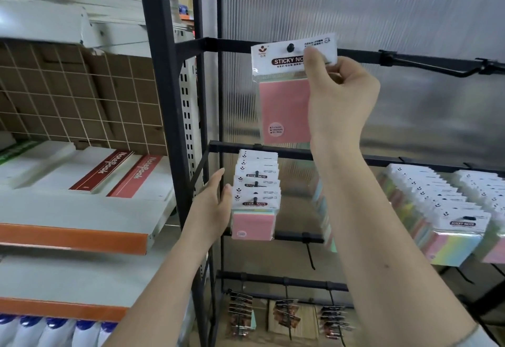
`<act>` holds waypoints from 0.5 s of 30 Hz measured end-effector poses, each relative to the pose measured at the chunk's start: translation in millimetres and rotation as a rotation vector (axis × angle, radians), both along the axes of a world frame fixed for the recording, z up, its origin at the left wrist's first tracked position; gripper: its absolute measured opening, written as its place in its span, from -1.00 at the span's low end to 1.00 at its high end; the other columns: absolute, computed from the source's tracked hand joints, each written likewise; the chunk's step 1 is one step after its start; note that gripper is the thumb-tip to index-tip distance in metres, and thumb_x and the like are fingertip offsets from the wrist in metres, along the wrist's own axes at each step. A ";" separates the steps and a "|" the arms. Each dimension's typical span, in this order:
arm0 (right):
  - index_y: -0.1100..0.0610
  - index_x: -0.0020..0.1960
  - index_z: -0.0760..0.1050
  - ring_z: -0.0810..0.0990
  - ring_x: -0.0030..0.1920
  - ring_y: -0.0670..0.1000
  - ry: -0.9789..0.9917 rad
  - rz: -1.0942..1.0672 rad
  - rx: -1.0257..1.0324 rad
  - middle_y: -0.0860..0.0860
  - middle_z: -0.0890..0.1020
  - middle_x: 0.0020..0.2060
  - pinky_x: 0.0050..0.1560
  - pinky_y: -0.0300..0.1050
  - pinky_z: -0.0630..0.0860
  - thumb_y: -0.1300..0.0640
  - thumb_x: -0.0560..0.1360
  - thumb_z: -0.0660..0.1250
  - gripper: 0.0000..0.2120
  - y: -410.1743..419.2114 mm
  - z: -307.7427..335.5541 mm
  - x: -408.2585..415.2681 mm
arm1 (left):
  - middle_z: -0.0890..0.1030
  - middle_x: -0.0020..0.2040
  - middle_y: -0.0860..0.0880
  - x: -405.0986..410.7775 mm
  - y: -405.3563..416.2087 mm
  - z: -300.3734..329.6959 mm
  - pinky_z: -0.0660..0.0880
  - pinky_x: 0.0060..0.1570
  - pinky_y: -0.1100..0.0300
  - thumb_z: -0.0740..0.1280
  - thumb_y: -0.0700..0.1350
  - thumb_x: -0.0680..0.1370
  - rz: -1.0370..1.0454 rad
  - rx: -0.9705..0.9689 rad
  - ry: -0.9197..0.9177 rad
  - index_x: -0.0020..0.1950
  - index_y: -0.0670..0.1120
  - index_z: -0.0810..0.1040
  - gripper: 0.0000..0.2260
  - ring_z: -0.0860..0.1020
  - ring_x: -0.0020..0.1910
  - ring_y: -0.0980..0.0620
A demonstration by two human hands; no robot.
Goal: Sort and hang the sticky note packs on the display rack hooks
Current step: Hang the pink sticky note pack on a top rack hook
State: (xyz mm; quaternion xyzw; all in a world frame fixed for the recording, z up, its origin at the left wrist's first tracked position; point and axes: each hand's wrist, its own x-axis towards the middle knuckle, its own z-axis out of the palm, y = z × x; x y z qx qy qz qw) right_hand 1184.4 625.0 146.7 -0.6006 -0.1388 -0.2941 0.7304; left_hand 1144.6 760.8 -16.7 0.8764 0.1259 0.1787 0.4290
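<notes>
Pinching a glossy pink sticky-note pack (284, 106) by its white card, right hand (338, 100) meets black hook (291, 47); left hand (216, 204) flat.

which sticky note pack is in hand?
The pink-fronted sticky note pack on the top rail's hook, pinched by the right hand; the others hang untouched lower down.

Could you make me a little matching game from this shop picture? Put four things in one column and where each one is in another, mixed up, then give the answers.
Things:
1. right hand
2. left hand
3. notebooks
4. single pink pack

Places:
A. lying flat on the white shelf at the left
B. on the top hook, its header card threaded over the hook tip
C. pinching the header card of the top pack
D. against the left side of the full row of packs on the middle hook

Pairs: 1-C, 2-D, 3-A, 4-B
</notes>
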 end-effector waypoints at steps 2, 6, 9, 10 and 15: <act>0.07 -0.47 0.29 0.29 -0.52 -0.15 0.010 -0.005 -0.013 -0.16 0.37 -0.60 -0.44 -0.27 0.29 0.06 0.48 0.40 -0.57 1.5 -1.4 4.6 | 0.41 0.40 -0.04 0.1 -0.1 -0.4 0.24 0.09 0.34 0.05 -0.06 0.66 0.013 0.012 0.005 0.53 -0.03 0.13 -0.58 0.41 0.32 0.03; 0.03 -0.46 0.35 0.34 -0.49 -0.15 0.055 -0.028 -0.062 -0.15 0.41 -0.57 -0.43 -0.25 0.32 0.02 0.49 0.39 -0.61 5.9 -5.0 21.1 | 0.44 0.38 -0.04 -2.0 -1.7 0.4 0.26 0.06 0.34 0.05 -0.05 0.66 0.025 0.021 0.012 0.53 -0.02 0.14 -0.58 0.45 0.29 0.02; -0.01 -0.43 0.40 0.34 -0.52 -0.21 0.114 -0.024 -0.091 -0.17 0.41 -0.56 -0.45 -0.37 0.28 0.01 0.50 0.38 -0.64 11.6 -3.7 38.3 | 0.44 0.37 0.01 -3.2 -2.5 0.2 0.26 0.03 0.38 0.08 -0.06 0.66 0.017 -0.020 0.002 0.52 -0.01 0.16 -0.58 0.44 0.26 0.12; 0.00 -0.42 0.41 0.34 -0.50 -0.21 0.134 -0.016 -0.088 -0.16 0.42 -0.52 -0.43 -0.36 0.29 0.00 0.50 0.37 -0.66 14.1 -3.7 46.1 | 0.43 0.38 0.02 -3.4 -2.5 0.0 0.25 0.05 0.39 0.09 -0.06 0.66 0.014 -0.045 0.000 0.52 0.00 0.17 -0.59 0.42 0.26 0.15; 0.04 -0.43 0.34 0.32 -0.47 -0.13 0.214 -0.034 -0.088 -0.09 0.40 -0.49 -0.42 -0.28 0.26 -0.01 0.50 0.37 -0.61 25.5 -4.1 82.2 | 0.41 0.39 0.03 -2.8 -0.5 -0.8 0.26 0.09 0.35 0.10 -0.06 0.65 0.009 -0.111 0.004 0.52 0.04 0.16 -0.59 0.40 0.28 0.13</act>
